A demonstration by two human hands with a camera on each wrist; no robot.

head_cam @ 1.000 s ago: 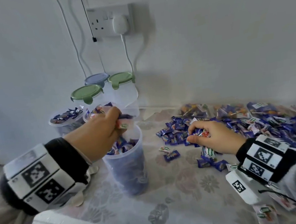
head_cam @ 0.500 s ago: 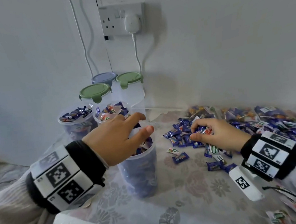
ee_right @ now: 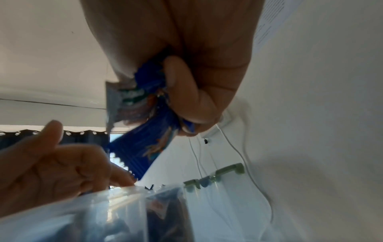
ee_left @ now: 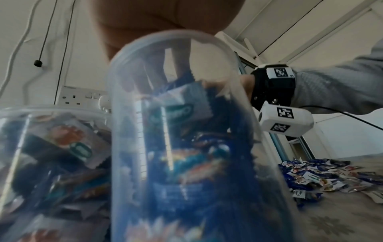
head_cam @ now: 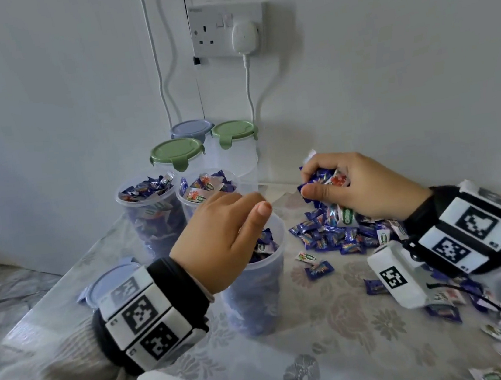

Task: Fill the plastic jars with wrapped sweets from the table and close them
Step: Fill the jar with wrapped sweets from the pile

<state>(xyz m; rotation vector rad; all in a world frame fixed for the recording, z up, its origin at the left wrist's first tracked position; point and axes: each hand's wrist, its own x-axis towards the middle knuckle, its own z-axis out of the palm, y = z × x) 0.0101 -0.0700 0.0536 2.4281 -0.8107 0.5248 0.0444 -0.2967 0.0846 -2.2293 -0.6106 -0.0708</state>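
A clear plastic jar stands open near the table's front, filled with blue wrapped sweets almost to its rim. My left hand hovers over its mouth, thumb out, fingertips dipping onto the sweets inside and holding nothing. My right hand is raised just right of the jar and grips a handful of sweets, blue and white wrappers sticking out. Below it lies the loose pile of sweets. Two more open jars behind are heaped full.
Three lidded jars stand against the wall, two with green lids and one blue. A loose blue lid lies on the table at left. A wall socket with a plugged charger is above. Sweets spread far right.
My right hand has lifted off the pile with a handful of sweets and come up toward the jar. My left hand has let its sweets go and now has its fingers in the jar mouth.
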